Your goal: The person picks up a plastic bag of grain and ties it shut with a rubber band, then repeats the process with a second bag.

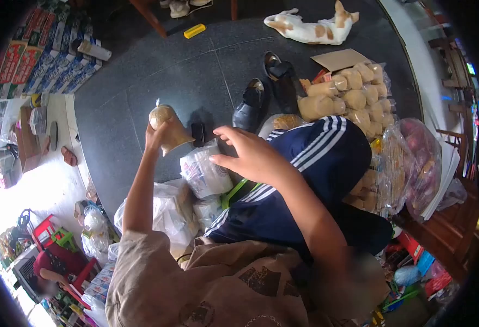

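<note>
My left hand grips a clear plastic bag of tan contents, tied at its top and held above the dark tiled floor. To the right, my right hand is in the air with its fingers apart, holding nothing. Just below and left of it stands a pack of white plastic bags. A small black object lies on the floor between the two hands. Many filled tan bags are piled to the right, beyond my bent knee.
A white and orange cat lies at the top. Black shoes and a yellow object are on the floor. Stacked boxes stand upper left. Another person sits lower left. Bagged purplish goods are at the right.
</note>
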A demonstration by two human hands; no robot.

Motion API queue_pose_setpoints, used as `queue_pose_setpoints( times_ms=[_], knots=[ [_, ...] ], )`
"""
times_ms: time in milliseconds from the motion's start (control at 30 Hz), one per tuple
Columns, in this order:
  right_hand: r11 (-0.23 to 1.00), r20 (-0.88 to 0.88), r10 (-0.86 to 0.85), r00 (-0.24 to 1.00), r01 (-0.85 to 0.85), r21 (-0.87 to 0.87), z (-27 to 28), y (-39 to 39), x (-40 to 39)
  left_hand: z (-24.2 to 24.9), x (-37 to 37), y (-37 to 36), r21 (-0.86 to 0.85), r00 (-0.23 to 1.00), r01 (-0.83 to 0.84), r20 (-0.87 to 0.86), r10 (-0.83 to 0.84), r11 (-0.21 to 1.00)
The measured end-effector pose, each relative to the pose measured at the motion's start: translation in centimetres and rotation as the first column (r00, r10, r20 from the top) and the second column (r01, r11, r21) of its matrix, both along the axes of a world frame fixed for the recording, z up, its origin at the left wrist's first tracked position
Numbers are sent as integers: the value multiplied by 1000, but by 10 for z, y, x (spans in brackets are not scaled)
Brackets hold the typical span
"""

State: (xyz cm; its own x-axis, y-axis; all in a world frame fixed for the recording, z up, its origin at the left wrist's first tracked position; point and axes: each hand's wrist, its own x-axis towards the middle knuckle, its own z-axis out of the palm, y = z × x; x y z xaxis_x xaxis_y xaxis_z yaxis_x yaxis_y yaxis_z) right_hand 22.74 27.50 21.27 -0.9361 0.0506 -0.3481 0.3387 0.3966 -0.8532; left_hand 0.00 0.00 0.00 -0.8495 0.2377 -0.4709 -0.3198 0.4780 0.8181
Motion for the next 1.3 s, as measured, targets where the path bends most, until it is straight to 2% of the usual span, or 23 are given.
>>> queue_pose_setpoints(
  times_ms=[67, 100, 167, 200, 267, 367, 467, 500, 567, 633, 667, 700, 767, 833, 867, 1000, 1100, 1167, 1233, 1300],
  knots=[
    [998, 14, 37, 999, -36, -60, 2, 5, 6, -35, -6, -44, 25, 996, 7, 85, -9, 1000],
    [999, 68, 42, 997, -42, -2, -7, 5, -12, -92, -15, -37, 58, 987, 4, 162, -14, 998],
    [996, 108, 57, 993, -48, -76, -8, -7, -20, -111, -19, -87, -67, 966, 16, 257, 2, 998],
    [992, 79, 53, 995, -44, -115, -11, -14, -25, -123, -20, -120, -5, 941, 50, 335, -45, 999],
    [987, 89, 52, 995, -38, -155, -13, -17, -29, -141, -3, -139, -182, 876, 84, 482, 14, 980],
    [984, 82, 35, 996, -20, -175, -17, -20, -31, -214, 25, -183, -432, 854, 176, 514, 81, 884],
    [983, 108, 48, 993, -27, -183, -18, -23, -32, -146, 60, -138, -229, 918, -64, 368, 147, 971],
    [982, 120, 59, 991, -36, -183, -15, -24, -32, -181, 46, -158, -231, 896, 171, 440, -54, 958],
    [983, 114, 67, 991, -46, -178, -9, -25, -32, -249, 19, -198, -159, 730, 600, 508, -456, 784],
    [987, 98, 39, 994, -23, -158, 0, -22, -26, -194, 7, -165, -464, 828, 561, 340, -446, 686],
    [992, 33, -2, 999, 7, -128, 8, -19, -21, -161, 4, -140, -595, 852, 509, 245, -463, 622],
    [990, -58, -49, 997, 40, -138, 13, -14, -15, -142, 2, -114, -623, 902, 367, 58, -428, 690],
    [961, -173, -191, 966, 148, -235, 27, -2, 1, -101, -9, -60, -465, 859, 357, -178, -481, 810],
    [924, -289, -334, 897, 252, -287, 41, 18, 23, -36, -8, 10, -250, 854, 449, -161, -494, 858],
    [905, -293, -402, 867, 328, -272, 53, 28, 40, -1, -1, 49, -133, 850, 487, -153, -503, 863],
    [768, -367, -640, 675, 576, -280, 89, 68, 127, 133, 52, 189, 75, 686, 708, -309, -659, 702],
    [584, -330, -807, 490, 742, -328, 100, 89, 200, 235, 121, 274, 174, 567, 814, -446, -692, 555],
    [440, -327, -885, 333, 829, -346, 106, 93, 243, 288, 158, 314, 197, 434, 900, -501, -749, 390],
    [362, -349, -906, 241, 868, -340, 105, 92, 287, 321, 196, 347, 198, 287, 958, -616, -734, 209],
    [272, -342, -928, 146, 893, -358, 100, 89, 316, 346, 233, 368, 147, 132, 988, -590, -797, 54]
  ],
)
